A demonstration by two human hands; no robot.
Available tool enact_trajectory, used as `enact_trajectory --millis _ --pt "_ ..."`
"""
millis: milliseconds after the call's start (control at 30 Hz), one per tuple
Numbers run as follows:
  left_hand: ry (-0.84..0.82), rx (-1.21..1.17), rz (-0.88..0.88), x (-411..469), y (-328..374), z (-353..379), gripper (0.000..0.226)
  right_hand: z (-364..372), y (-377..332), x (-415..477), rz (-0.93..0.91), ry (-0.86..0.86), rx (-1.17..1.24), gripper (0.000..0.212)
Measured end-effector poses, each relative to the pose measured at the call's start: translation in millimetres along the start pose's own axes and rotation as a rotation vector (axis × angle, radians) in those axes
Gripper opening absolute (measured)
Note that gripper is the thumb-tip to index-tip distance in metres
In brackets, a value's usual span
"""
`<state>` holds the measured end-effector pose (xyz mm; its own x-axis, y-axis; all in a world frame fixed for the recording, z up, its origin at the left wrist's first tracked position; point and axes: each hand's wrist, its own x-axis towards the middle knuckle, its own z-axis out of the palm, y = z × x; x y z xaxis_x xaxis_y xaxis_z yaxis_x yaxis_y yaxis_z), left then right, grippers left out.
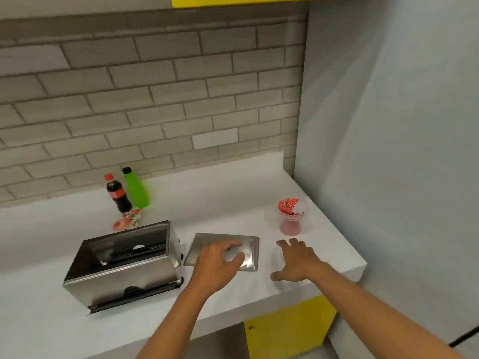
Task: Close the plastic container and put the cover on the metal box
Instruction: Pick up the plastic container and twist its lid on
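An open metal box lies on the white counter at the left, its dark inside showing. Its flat metal cover lies on the counter just right of the box. My left hand hovers over or rests on the cover with fingers curled apart, not gripping it. My right hand is spread flat near the counter, right of the cover. A clear plastic container with red sachets and a red bottom stands behind my right hand, its top open.
A cola bottle and a green bottle stand by the tiled wall, with a floral packet in front of them. A grey wall bounds the counter on the right. Yellow cabinet doors sit below the counter edge.
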<state>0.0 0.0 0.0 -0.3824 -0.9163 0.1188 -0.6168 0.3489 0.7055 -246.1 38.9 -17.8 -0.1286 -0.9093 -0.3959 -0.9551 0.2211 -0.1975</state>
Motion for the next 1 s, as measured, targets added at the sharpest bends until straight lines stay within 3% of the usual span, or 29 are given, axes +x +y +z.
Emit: enact_trajectory --millis 233,467,700,800,1000 --pt "-0.183 -0.008 0.016 71.6 -7.5 27.6 0.048 8.7 0.9 40.1 0.136 -0.062 -0.002 0.13" --pt "-0.292 -0.047 -0.001 115.3 -10.7 56.0 0.064 14.1 9.8 51.2 0.149 -0.084 0.087 0.12" --pt "-0.319 -0.134 -0.075 146.8 -9.1 83.3 0.081 -76.0 46.4 31.3 0.145 -0.287 0.156 0.112" --pt "-0.321 -0.153 -0.091 155.8 -3.6 96.9 0.094 -132.3 71.7 22.2 0.17 -0.247 0.19 0.109" --pt "-0.297 -0.177 -0.139 170.0 12.4 122.5 0.122 -188.0 99.4 42.3 0.085 -0.007 0.216 0.105"
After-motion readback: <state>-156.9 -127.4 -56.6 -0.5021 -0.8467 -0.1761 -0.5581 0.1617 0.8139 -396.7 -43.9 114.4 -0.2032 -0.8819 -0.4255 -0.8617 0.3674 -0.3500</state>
